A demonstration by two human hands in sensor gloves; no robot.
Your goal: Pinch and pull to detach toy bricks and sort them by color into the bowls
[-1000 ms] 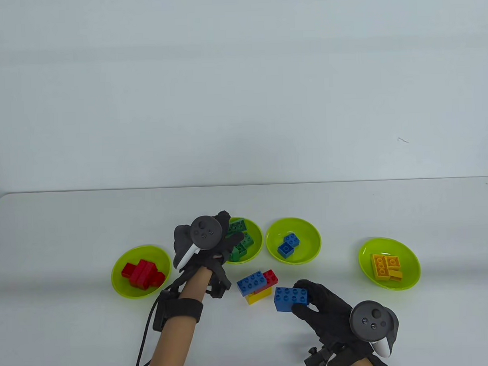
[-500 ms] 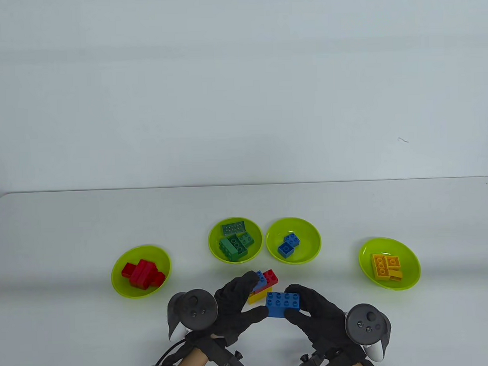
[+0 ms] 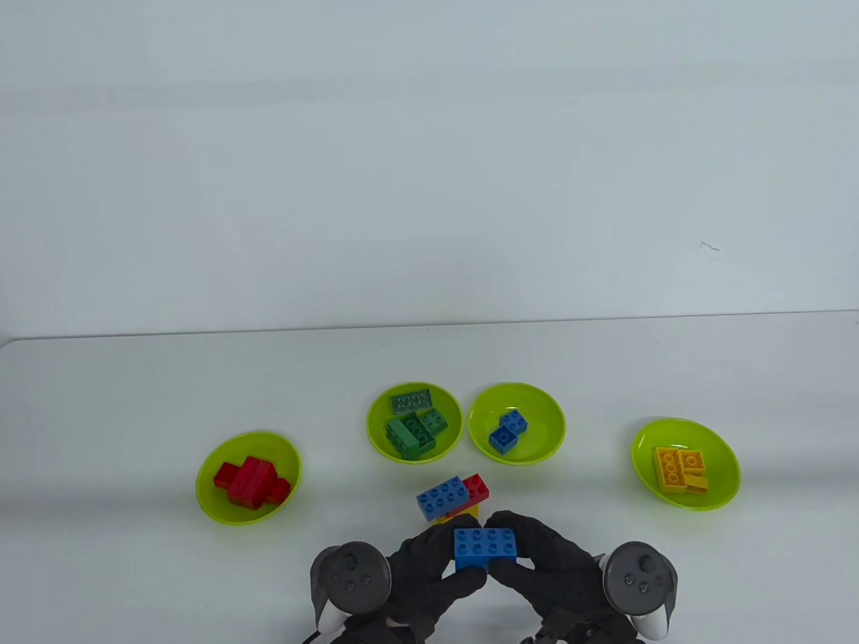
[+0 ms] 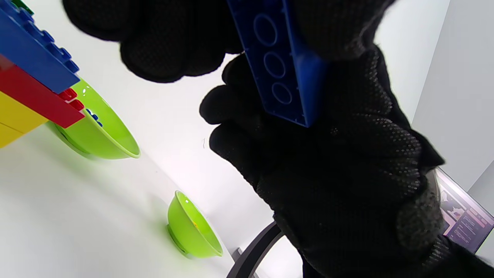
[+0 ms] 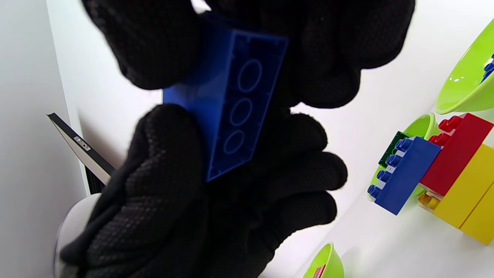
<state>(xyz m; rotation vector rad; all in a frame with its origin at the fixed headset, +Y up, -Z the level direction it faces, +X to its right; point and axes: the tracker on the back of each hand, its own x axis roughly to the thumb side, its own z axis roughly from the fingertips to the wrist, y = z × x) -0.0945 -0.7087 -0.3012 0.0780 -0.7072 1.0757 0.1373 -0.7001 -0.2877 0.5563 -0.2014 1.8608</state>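
A thick blue brick piece (image 3: 485,547) hangs just above the table near its front edge. My left hand (image 3: 448,557) grips its left end and my right hand (image 3: 523,551) grips its right end, fingers and thumbs curled round it. Both wrist views show its hollow underside (image 4: 285,69) (image 5: 235,112) between black gloved fingers. Right behind it a joined cluster (image 3: 453,497) of a blue brick, a red brick and yellow bricks rests on the table, touched by neither hand.
Four lime bowls stand in a row behind the cluster: one with red bricks (image 3: 209,502), one with green (image 3: 451,444), one with blue (image 3: 545,416), one with orange-yellow (image 3: 723,467). The table's front edge lies under my wrists.
My left hand came back from the green bowl and took hold of the blue piece. My right hand drew the piece left and toward the front edge.
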